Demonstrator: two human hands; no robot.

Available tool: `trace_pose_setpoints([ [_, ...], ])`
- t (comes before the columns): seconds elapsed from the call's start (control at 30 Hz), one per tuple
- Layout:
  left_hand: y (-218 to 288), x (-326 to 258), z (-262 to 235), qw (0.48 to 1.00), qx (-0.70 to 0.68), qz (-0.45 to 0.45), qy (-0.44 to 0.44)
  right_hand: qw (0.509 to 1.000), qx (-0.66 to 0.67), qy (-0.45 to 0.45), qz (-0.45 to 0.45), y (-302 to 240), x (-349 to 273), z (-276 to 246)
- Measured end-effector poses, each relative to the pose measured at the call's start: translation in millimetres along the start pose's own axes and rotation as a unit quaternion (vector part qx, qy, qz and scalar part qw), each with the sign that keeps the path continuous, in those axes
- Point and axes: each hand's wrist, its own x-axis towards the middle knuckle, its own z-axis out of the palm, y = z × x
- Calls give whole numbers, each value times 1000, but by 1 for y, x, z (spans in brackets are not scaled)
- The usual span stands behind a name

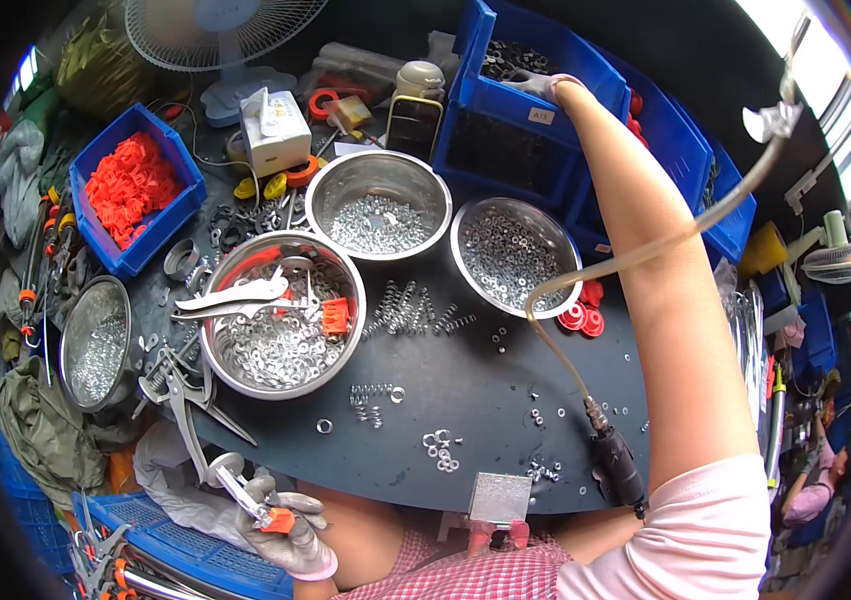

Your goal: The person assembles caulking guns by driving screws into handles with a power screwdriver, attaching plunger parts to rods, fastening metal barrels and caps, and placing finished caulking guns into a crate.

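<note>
My left hand (295, 535), in a pale grey glove, is low at the left above my lap. Its fingers are closed round a slim metal part with a round disc (226, 467) at its upper end and an orange plastic clip (277, 521) at its lower end. My right arm stretches far forward. My gloved right hand (535, 86) is inside a blue bin (537, 112), touching or just above small dark metal parts (513, 60); its fingertips are too hidden to read. Left of the lap, a pair of metal shears (185, 400) with a coil spring lies by the table edge.
Steel bowls (285, 393) of washers, nuts and small parts stand across the dark table (445, 385). Loose springs (405, 308) and rings lie between. A blue bin (135, 255) holds orange clips. An air tool (617, 465) hangs from a hose (690, 230) beside my right arm. A fan (225, 30) stands behind.
</note>
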Motion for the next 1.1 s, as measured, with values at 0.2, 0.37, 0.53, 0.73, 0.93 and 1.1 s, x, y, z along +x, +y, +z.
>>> trace_pose_setpoints([
  [0.2, 5, 1, 3, 998, 38, 4, 46, 995, 49, -11, -81, 4, 25, 10],
  [0.37, -3, 0, 2, 997, 49, 11, 58, 992, 19, 5, -123, 3, 40, 14],
  [0.53, -6, 2, 7, 996, 47, 34, 68, 980, 56, 187, -47, -8, -8, -4],
  [0.73, 15, -6, -18, 994, 94, 52, 13, 921, 210, 323, -59, -8, -32, -17],
  [0.93, 31, -7, -12, 994, 97, 36, 23, 773, 582, 233, -93, -8, -128, -32],
  [1.1, 56, -4, -6, 996, -19, 52, -77, 792, 588, -107, -122, 124, -241, 24],
])
